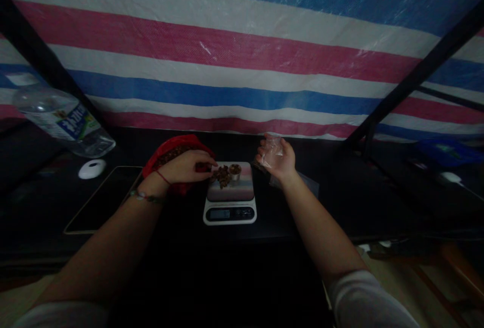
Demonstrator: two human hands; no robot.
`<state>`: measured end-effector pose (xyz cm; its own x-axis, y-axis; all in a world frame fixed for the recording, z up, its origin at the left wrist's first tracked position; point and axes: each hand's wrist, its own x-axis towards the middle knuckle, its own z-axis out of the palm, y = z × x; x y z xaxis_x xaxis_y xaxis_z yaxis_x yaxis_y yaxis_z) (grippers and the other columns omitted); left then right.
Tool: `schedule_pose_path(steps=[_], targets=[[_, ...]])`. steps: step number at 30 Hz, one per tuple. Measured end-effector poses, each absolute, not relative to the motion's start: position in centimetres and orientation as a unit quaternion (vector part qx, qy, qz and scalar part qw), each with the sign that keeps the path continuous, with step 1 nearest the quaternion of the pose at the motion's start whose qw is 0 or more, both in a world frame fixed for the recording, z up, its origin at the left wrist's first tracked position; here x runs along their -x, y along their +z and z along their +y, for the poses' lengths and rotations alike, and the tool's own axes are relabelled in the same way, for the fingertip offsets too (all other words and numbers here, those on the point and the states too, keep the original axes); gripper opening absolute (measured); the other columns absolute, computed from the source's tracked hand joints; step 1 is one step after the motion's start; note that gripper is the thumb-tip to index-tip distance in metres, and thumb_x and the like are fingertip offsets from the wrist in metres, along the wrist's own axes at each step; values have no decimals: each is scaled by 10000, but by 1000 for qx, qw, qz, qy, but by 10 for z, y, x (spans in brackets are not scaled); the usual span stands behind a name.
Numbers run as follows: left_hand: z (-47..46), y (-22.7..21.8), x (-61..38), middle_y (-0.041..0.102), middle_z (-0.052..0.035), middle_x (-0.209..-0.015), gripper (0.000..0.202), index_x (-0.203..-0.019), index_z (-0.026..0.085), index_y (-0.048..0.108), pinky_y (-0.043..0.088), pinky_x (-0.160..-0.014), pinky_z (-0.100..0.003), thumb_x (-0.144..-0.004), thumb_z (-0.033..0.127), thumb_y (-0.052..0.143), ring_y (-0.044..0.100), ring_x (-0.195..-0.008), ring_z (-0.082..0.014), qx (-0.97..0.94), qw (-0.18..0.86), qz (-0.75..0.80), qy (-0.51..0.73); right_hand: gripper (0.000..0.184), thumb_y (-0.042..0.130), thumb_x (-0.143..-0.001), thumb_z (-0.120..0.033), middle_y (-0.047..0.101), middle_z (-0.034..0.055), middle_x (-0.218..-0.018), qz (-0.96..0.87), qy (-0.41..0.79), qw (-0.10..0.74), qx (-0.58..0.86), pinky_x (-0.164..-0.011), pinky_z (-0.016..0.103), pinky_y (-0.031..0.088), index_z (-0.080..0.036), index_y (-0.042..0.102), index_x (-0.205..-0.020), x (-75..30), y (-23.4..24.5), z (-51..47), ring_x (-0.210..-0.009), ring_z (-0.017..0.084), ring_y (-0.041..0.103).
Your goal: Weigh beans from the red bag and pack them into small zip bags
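Observation:
A white kitchen scale (230,196) with a lit display stands on the black table. On its plate lie a loose pile of small brown dried pieces (222,177) and a small round metal cup (235,172) with similar bits in it. My left hand (191,165) reaches over the plate's left edge, fingertips drawn together at the pile; what they pinch is too small to make out. Behind that wrist sits a red bag (181,142) of brown pieces, partly hidden. Right of the scale, my right hand (285,159) is curled palm up around a clear plastic bag (273,150).
To the left are a large clear bottle (66,116), a white computer mouse (92,168) and a dark tablet (104,199). Another clear plastic sheet or bag (308,183) lies behind my right forearm. A striped tarp (234,86) hangs behind the table, between dark frame bars (401,83).

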<state>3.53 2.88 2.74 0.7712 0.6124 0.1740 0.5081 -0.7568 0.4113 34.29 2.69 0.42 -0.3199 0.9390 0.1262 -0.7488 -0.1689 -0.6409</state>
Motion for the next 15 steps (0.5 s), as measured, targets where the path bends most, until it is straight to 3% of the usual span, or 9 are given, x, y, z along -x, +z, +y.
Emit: schedule_pose_path(steps=[10,15], targets=[[29,22,-44,668,-48,-939,279,-970,194,686,453,-828,-287,-786,397,636,613,-883,-184,-931,170,294,132,306,521,-813,-464,689,-3,-870,-320,744,566,151,-616,301,514,-253,611,-1016,-343,3,27,-706,149,613],[30,23,-43,658,-49,-915,257,-928,184,682,453,-794,-268,-837,402,581,606,-855,-170,-924,171,305,156,339,553,-793,-469,685,-11,-876,-326,747,562,142,-634,295,513,-241,606,-1038,-344,2,28,-728,141,618]])
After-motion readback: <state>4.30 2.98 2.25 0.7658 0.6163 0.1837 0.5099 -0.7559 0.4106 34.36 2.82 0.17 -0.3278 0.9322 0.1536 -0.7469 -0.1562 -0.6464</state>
